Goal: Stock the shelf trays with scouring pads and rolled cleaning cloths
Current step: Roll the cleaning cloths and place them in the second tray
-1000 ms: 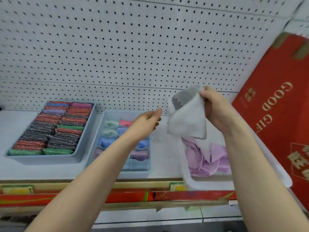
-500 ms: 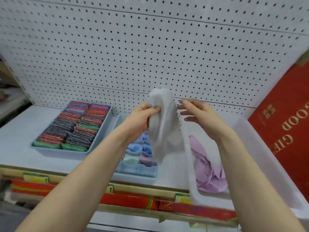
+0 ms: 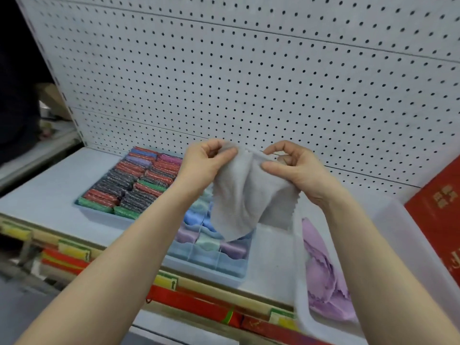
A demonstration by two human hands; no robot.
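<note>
Soft matt grey cloth (image 3: 245,195), pinked along one edge. Glittery, rough-looking pads (image 3: 134,180) at ten o'clock in smooth blue plastic tray (image 3: 99,215). Matt perforated white pegboard (image 3: 249,83) at twelve. Translucent plastic bin (image 3: 302,307) at four, holding soft lilac cloths (image 3: 326,277).

You hold a pale grey cloth (image 3: 245,195) before a white pegboard (image 3: 249,83) dotted with dark holes. Left of the cloth, pads (image 3: 134,180) show red, green, purple and speckled black. Right of it, lilac cloths (image 3: 323,282), then a red box (image 3: 438,220) with gold lettering.
</note>
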